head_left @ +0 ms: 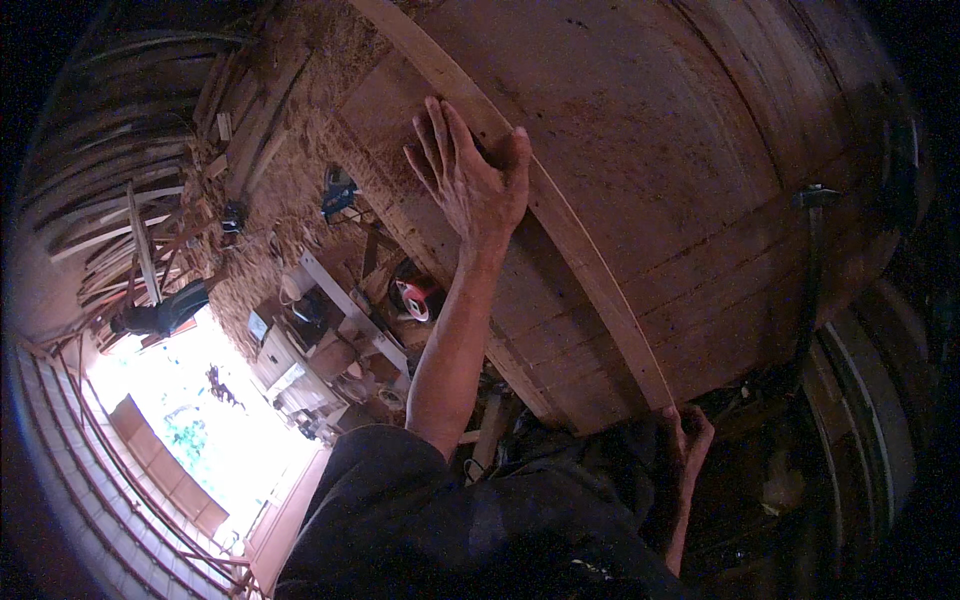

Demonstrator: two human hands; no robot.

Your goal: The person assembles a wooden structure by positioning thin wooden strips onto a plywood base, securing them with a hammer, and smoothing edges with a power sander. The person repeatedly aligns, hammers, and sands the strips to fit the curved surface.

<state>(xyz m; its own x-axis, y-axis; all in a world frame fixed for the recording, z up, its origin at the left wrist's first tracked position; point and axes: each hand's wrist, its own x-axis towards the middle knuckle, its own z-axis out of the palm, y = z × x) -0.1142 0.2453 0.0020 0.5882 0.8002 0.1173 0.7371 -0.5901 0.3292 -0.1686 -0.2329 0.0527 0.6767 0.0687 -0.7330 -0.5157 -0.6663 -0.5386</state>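
Note:
A long, narrow wooden strip (pixel 590 255) runs across a broad brown wooden board (pixel 650 130), from the far edge of the view down to the board's near edge. My left hand (pixel 470 180) lies over the strip's left side with its fingers stretched out flat and its thumb against the strip. At the strip's near end my right hand (pixel 690 437) has its fingers curled together, pinching the tip. Part of that hand is in shadow. On the right of the board lies a hammer (pixel 817 230), its head pointing away from me.
Wood shavings (pixel 265 200) cover the floor to the left, along with a blue power tool (pixel 338 192). A red and white round object (pixel 417 300) sits beside the board's left edge. Loose timber (pixel 140 240) is piled farther left, near a bright opening (pixel 200 420).

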